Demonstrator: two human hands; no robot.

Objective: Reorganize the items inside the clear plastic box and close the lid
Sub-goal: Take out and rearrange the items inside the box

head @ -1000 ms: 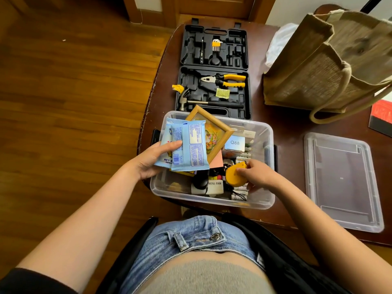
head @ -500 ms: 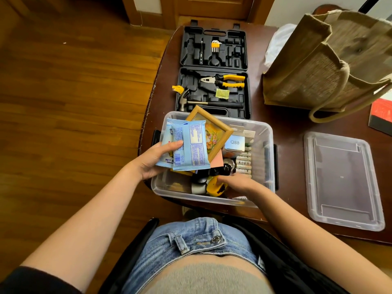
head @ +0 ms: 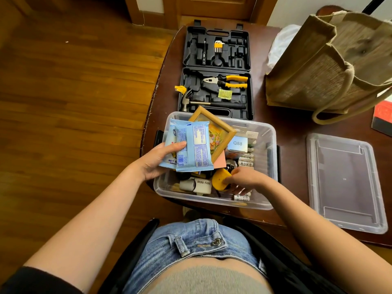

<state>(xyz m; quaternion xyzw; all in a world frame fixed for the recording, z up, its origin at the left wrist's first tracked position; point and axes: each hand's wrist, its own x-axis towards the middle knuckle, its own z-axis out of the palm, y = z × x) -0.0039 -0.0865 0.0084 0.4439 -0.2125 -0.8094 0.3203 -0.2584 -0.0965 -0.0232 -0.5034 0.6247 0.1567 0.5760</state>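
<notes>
- Head view: you sit at a dark wooden table (head: 297, 145) with the clear plastic box (head: 272, 145) at its near edge, directly in front of your lap, its top uncovered.
- Your left hand (head: 156, 160) holds two pale blue wet-wipe packets (head: 192, 145) above the box's left side, thumb curled over their fronts and fingers behind; a wooden picture frame (head: 228, 132) and a pink card (head: 220, 161) rise tilted behind the packets, and whether the same hand holds these too cannot be told.
- Your right hand (head: 247, 179) reaches down into the box, fingers curled round a yellow tape measure (head: 219, 180) near the front wall.
- Inside the box you can see a white item marked MINI FAN (head: 201, 184) at the front, just left of the tape measure, a small box printed Q88 (head: 237, 143) towards the back, and a row of batteries (head: 246, 162) between the Q88 box and your right hand.
- The lid (head: 344, 183) lies flat on the table to the right of the box, apart from it.
- Beyond the box an open black tool case (head: 216, 73) holds yellow-handled pliers (head: 229, 81), a hammer (head: 203, 102) and a set of hex keys (head: 218, 46).
- A woven tote bag (head: 331, 66) stands at the table's far right.
</notes>
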